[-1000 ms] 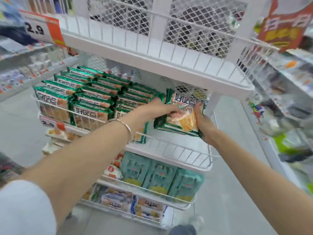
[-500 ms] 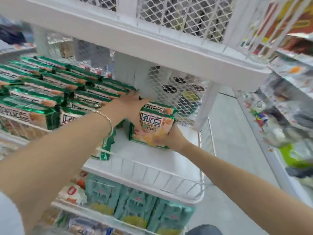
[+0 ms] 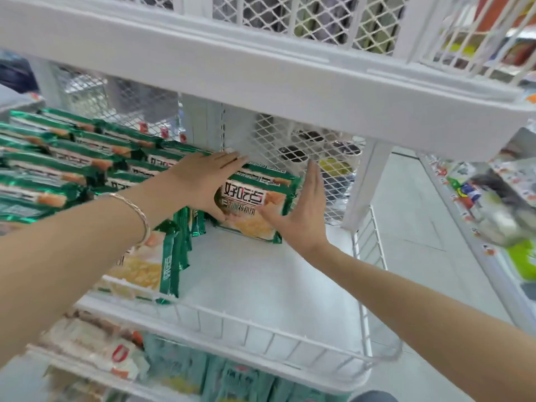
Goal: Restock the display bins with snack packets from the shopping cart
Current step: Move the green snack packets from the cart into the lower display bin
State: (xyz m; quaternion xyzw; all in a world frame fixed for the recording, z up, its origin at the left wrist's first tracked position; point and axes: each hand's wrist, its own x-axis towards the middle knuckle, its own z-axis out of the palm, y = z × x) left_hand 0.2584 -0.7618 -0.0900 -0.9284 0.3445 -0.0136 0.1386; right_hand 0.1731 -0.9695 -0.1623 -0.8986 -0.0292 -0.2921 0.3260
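Observation:
A small stack of green-edged snack packets [image 3: 256, 200] with white labels and yellow biscuit pictures leans at the back of the white wire display bin [image 3: 261, 329], against the mesh back wall. My left hand [image 3: 200, 184] lies over the stack's top and left side, thumb under its front edge, holding it. My right hand [image 3: 301, 210] is flat with straight fingers beside the stack's right edge, its thumb touching the front packet. Rows of the same packets [image 3: 72, 158] fill the bin's left part. The shopping cart is out of sight.
A white shelf [image 3: 261, 71] hangs low just above my hands. The bin floor [image 3: 261, 280] in front of the stack is bare. Teal packets [image 3: 232, 378] fill the shelf below. An aisle floor and another stocked shelf [image 3: 493, 198] lie to the right.
Both hands carried the packets from the bin's front to its back wall and set them down. My right hand has let go and opened flat beside them. The view moved closer.

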